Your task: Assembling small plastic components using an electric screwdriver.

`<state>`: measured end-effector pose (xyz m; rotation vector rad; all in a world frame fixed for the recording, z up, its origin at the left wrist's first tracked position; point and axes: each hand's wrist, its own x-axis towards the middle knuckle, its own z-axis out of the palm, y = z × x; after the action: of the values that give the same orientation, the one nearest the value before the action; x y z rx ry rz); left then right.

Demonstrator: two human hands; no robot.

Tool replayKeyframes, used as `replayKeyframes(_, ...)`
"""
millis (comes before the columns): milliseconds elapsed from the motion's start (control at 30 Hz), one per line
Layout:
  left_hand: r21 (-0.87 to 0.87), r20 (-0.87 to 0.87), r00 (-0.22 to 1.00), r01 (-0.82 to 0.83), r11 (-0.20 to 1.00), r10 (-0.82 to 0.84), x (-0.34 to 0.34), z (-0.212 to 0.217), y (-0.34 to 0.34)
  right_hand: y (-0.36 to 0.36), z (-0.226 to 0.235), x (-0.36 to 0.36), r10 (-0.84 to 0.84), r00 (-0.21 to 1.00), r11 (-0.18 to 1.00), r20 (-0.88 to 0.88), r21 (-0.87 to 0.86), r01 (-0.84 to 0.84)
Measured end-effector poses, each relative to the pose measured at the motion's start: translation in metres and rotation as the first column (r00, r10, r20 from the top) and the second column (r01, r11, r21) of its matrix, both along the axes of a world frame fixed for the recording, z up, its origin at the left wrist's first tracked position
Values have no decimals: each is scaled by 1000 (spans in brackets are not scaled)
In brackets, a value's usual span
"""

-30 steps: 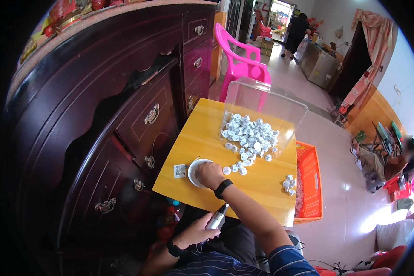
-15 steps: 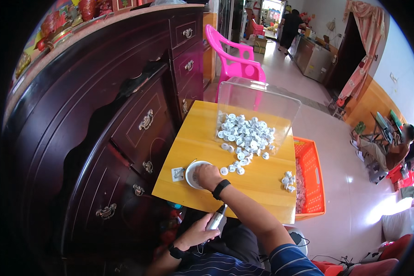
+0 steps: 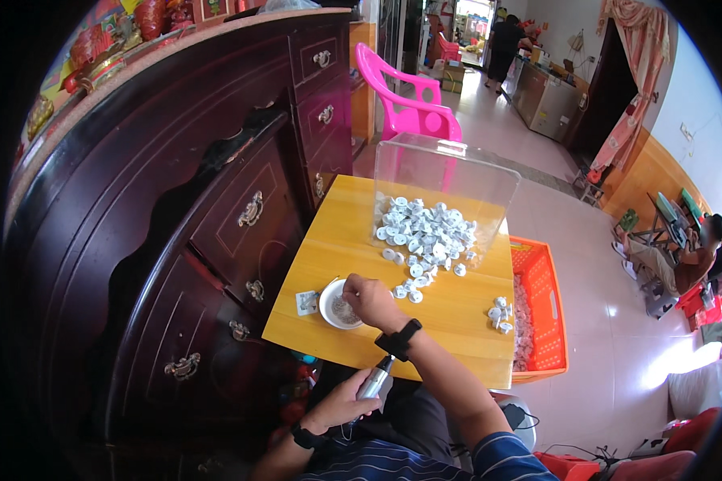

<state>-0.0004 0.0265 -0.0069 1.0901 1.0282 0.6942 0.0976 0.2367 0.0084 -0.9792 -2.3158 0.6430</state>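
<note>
My right hand [image 3: 369, 301] is over the right rim of a white bowl [image 3: 326, 308], its fingers pinched together. Small greyish bits lie in the bowl; whatever is between my fingertips is too small to make out. Below the table's front edge, my left hand [image 3: 343, 406] grips a silver electric screwdriver [image 3: 372, 385], its dark tip pointing up and to the right. Beside the bowl lies a small flat packet [image 3: 306, 303]. Many white round plastic parts [image 3: 429, 231] are heaped farther back, several of them loose toward my right hand.
A clear plastic bin [image 3: 489, 178] stands on its side around the heap. More white parts [image 3: 501, 314] sit at the right of the yellow table [image 3: 449, 345]. An orange crate [image 3: 547, 313] adjoins that edge. Dark drawers [image 3: 225, 208] flank the left; a pink chair [image 3: 417, 120] stands behind.
My right hand has risen out of the bowl and shifted slightly right, exposing more of the bits inside. My left hand keeps the screwdriver in nearly the same place.
</note>
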Motion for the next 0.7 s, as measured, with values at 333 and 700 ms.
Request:
replayKeyframes(333, -10, 191, 981, -38, 999, 39, 2, 23, 5, -21, -21, 110, -404, 723, 726, -561, -677, -119)
replayKeyframes(700, 7, 129, 990, -62, 998, 60, 14, 26, 5, -47, -36, 123, -444, 661, 527, -605, -773, -353)
